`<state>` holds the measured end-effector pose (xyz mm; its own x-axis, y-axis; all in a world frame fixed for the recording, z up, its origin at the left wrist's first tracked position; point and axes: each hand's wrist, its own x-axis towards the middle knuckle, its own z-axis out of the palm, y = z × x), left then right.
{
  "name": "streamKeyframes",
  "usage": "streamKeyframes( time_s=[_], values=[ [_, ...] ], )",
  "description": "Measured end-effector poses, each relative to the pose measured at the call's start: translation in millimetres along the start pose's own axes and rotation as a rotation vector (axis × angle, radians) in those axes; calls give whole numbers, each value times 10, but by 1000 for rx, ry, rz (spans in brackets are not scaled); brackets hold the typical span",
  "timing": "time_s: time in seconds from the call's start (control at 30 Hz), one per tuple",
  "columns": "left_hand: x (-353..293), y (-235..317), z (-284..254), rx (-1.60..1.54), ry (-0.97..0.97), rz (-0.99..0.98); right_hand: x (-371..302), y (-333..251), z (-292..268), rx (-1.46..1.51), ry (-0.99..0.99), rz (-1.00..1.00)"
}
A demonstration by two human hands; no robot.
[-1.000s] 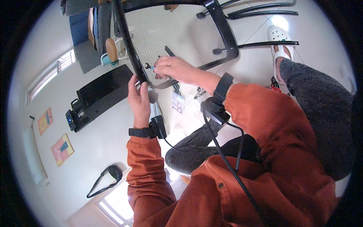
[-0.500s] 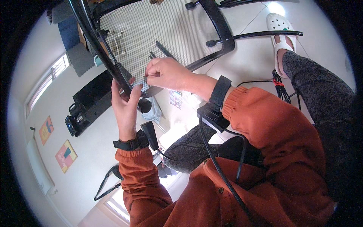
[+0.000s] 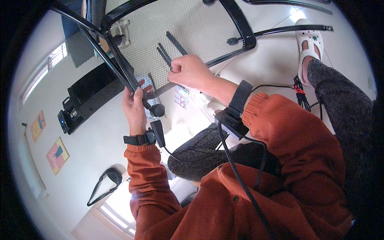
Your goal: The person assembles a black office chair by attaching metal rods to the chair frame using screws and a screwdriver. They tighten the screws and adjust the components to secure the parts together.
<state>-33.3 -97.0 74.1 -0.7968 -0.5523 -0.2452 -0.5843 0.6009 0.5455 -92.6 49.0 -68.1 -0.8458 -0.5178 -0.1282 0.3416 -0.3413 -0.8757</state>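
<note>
A black-framed mesh panel, which looks like part of a chair, fills the upper middle. My left hand is closed round a black metal tube at the panel's near left corner. Just right of that hand a black round knob sticks out. My right hand is curled, thumb against fingers, over the panel's lower edge, apart from the left hand; its contents are hidden. Beyond its fingers lie thin black bars, and I cannot tell whether they are on or behind the mesh.
A curved black tube runs right from the panel, above my foot in a white clog. A bundled black cable with a red tie lies by my leg. To the left stands a long black object. Cables hang from my wrist straps.
My right hand has drawn away to the right from my left hand. The black tube now slants more, and the round knob shows clearly beside my left hand.
</note>
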Motion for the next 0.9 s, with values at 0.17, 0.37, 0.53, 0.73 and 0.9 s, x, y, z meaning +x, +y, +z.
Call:
streamKeyframes(
  time_s=[0.17, 0.37, 0.53, 0.73, 0.9],
  values=[
    [-63, -455, 62, -174, -35, -80, 23, 188, 148, -21, 68, -1],
    [-252, -1075, 496, -475, -52, -193, 12, 402, 234, -171, -6, 74],
    [-414, -1441, 938, -776, -78, -239, -9, 623, 249, -466, -218, 178],
    [-466, -1662, 1370, -1054, -154, -302, -30, 1002, 331, -853, -302, 249],
    [-451, -1778, 1720, -1162, -199, -349, -18, 1322, 82, -840, -306, 260]
  ],
)
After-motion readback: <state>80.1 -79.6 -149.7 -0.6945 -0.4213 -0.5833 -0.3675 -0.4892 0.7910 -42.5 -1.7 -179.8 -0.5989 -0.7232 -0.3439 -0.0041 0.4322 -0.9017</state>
